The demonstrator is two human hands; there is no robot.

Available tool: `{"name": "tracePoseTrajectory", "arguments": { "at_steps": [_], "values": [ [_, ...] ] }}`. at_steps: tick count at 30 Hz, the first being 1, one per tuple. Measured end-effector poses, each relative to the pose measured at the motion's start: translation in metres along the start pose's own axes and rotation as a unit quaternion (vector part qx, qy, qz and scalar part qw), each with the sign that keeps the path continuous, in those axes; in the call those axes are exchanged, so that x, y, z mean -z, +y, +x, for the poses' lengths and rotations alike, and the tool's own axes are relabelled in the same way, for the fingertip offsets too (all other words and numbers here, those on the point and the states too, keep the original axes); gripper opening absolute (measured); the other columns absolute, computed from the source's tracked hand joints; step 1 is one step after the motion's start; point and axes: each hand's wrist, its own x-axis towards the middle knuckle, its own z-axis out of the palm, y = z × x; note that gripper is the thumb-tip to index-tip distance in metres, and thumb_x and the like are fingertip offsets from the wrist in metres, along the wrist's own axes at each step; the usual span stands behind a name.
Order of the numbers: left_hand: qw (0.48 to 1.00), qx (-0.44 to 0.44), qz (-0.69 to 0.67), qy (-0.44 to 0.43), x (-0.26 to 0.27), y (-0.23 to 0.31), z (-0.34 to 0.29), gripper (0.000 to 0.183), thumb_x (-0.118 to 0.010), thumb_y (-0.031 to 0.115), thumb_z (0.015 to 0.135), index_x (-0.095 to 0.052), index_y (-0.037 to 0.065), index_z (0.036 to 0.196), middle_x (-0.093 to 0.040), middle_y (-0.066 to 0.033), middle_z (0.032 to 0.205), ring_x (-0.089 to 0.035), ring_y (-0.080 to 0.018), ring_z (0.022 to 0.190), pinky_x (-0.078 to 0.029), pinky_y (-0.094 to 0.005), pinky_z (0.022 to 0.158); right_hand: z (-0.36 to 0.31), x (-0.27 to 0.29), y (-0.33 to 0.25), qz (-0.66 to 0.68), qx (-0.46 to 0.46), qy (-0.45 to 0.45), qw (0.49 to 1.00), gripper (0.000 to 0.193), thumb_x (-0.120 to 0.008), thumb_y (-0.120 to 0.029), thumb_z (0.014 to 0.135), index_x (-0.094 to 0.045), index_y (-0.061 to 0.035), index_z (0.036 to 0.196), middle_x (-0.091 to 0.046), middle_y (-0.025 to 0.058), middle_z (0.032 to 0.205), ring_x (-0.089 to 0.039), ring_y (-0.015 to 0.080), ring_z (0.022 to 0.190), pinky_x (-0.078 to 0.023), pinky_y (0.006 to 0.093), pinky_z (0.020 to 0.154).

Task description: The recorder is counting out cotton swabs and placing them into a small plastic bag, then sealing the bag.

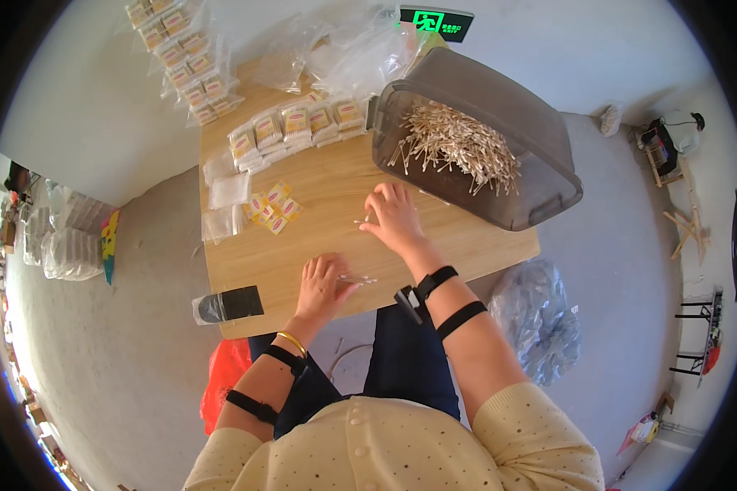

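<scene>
Over the near part of the wooden table, my left hand (pixel 322 284) is closed around a few cotton swabs (pixel 361 280), whose white tips stick out to the right. Farther up, my right hand (pixel 396 216) has its fingers bent in a pinch, with a cotton swab (pixel 363 221) at the thumb and fingertips. Just beyond it, a grey plastic bin (pixel 540 206) lies tipped on its side, its opening toward me. A big heap of loose cotton swabs (pixel 458 143) rests inside. Small yellow and white label cards (pixel 275 208) are scattered left of my hands.
Packed swab bags (pixel 296 124) line the table's far side, with clear empty bags (pixel 230 191) at its left edge. A black phone-like slab (pixel 241 303) lies at the near left corner. More packs (pixel 190 61) are stacked far left. A plastic sack (pixel 536 323) sits on the floor, right.
</scene>
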Motion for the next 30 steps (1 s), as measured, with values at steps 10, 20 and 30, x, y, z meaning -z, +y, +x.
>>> {"name": "tracePoseTrajectory", "arguments": {
  "at_steps": [10,20,30],
  "values": [
    [0.999,-0.021,-0.001,-0.050,-0.003,0.012,0.013,0.076,-0.073,0.021,0.090,-0.037,0.002,0.155,-0.033,-0.0200,0.165,-0.032,-0.0355,0.154,-0.025,-0.0506,0.128,-0.049,-0.008,-0.025,0.037,-0.097,0.098,0.990,0.021,-0.082,-0.023,0.082,-0.066,-0.0126,0.091,-0.059,0.0061,0.107,-0.054,0.0310,0.107,-0.043,0.0458,0.090],
    [0.999,-0.027,0.014,-0.044,-0.007,0.015,0.016,0.078,-0.071,0.022,0.092,-0.033,-0.002,0.156,-0.031,-0.0211,0.166,-0.031,-0.0353,0.155,-0.025,-0.0489,0.129,-0.027,-0.032,-0.009,-0.059,-0.129,0.077,0.987,0.019,-0.078,-0.021,0.084,-0.064,-0.0136,0.093,-0.061,0.0080,0.103,-0.058,0.0321,0.104,-0.043,0.0460,0.088],
    [0.999,-0.013,0.008,-0.048,-0.006,0.016,0.016,0.079,-0.071,0.023,0.092,-0.034,-0.002,0.156,-0.031,-0.0216,0.166,-0.031,-0.0350,0.155,-0.024,-0.0489,0.129,-0.049,-0.028,-0.011,-0.069,-0.135,0.059,0.987,0.024,-0.079,-0.022,0.084,-0.063,-0.0144,0.100,-0.061,0.0086,0.102,-0.058,0.0323,0.104,-0.044,0.0457,0.086]
  ]
}}
